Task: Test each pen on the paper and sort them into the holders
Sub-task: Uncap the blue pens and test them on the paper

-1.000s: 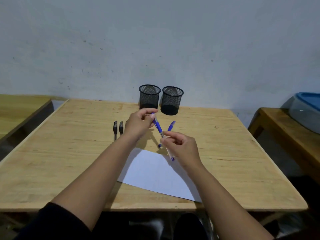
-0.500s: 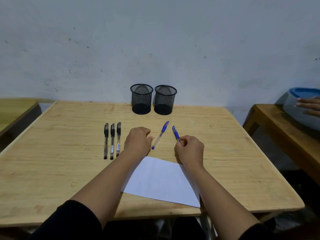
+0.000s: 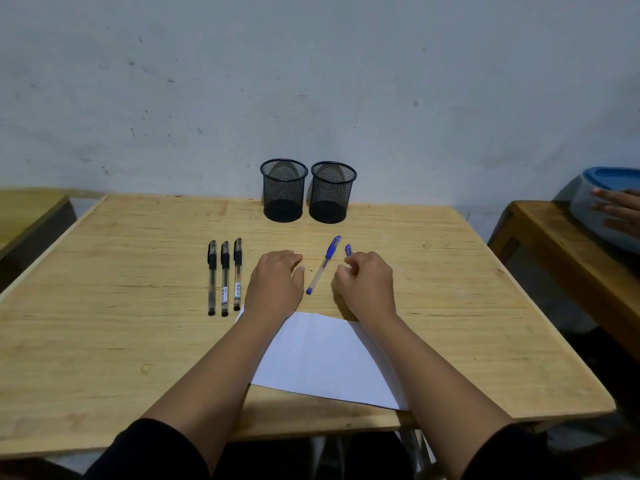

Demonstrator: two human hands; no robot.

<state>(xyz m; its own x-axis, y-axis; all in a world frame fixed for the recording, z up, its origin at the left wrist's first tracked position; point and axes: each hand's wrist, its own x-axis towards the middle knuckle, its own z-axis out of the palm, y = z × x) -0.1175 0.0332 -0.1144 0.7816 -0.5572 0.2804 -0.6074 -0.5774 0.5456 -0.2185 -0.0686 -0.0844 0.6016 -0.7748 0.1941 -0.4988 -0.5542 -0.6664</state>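
- Black sleeves at the bottom edge, both forearms running up to frame centre.
- White paper (image 3: pixel 322 362) flat on the wooden table (image 3: pixel 104 341), lower centre, skewed; both forearms cross over it.
- Left hand (image 3: pixel 275 285) palm down at centre, fingers loosely curled, nothing seen in it; whether it touches the table cannot be told.
- Right hand (image 3: pixel 369 285) just right of centre, fingers curled in on a blue pen (image 3: pixel 348 250); only the capped end shows, poking out above the knuckles, pointing up and slightly left.
- Second blue pen (image 3: pixel 322 265) lies free on the table between the two hands, touching neither; long axis diagonal, cap end to upper right, other end to lower left.
- Three black pens (image 3: pixel 224 277) left of the left hand, side by side and parallel, long axes near vertical in frame, caps at the far end.
- Two black mesh holders (image 3: pixel 308 190) upright at the far table edge, upper centre, just beside each other by the wall; nothing visible inside.
- Right edge: another person's hand (image 3: pixel 620 211) on a blue-lidded tub (image 3: pixel 588 206) on a side bench.
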